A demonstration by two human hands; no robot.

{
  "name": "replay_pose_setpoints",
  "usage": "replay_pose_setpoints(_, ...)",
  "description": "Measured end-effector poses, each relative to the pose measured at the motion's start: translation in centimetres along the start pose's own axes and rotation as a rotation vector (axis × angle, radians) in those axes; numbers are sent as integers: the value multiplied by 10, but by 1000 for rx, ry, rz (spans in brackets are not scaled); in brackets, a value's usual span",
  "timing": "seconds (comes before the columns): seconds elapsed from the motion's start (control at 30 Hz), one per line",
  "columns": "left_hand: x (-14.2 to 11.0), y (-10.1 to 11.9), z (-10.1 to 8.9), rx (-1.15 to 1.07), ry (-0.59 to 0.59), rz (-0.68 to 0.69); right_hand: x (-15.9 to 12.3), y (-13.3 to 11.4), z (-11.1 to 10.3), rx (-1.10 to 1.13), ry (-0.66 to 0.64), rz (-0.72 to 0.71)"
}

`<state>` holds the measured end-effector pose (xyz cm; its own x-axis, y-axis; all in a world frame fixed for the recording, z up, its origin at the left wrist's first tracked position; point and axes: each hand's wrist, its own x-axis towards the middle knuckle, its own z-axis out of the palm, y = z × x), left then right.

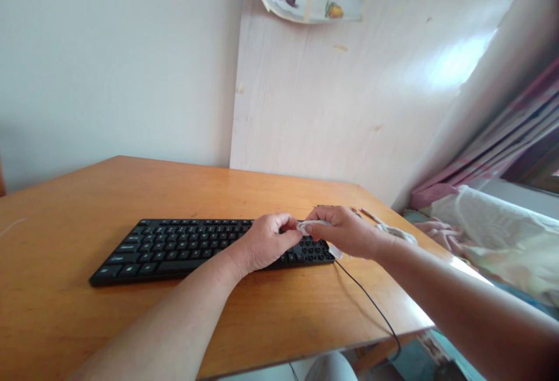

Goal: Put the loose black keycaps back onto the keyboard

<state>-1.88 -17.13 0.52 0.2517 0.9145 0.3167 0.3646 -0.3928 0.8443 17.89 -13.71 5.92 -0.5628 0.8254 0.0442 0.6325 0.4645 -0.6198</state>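
A black keyboard (183,248) lies flat on the wooden table, its right end partly covered by my hands. Over that end, my right hand (345,232) is closed around a crumpled white cloth or tissue (302,228), and a loose white end hangs below the palm. My left hand (271,241) is closed in a pinch, its thumb and forefinger meeting at the tip of the white piece. Whether anything small sits inside the pinch is hidden. The keys under my hands look like open, bare key wells.
A black cord (371,298) runs from near the keyboard's right end over the table's front edge. Behind my right hand lie small dark pieces, a thin stick (370,216) and a white bundle (398,233). Bedding (493,235) is at the right; walls stand behind the table (262,325).
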Motion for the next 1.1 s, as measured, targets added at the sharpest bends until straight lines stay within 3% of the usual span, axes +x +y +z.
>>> replay_pose_setpoints(0.27,1,-3,0,73,5,67,0,3,1,17,-20,-5)
replay_pose_setpoints(0.57,3,-8,3,-44,-54,37,-2,5,2,68,-31,-2)
replay_pose_setpoints(0.87,5,-14,3,91,28,12,-2,5,6,8,-36,-53)
replay_pose_setpoints(1.1,3,-12,3,106,-26,-5,-1,8,8,-56,4,-126)
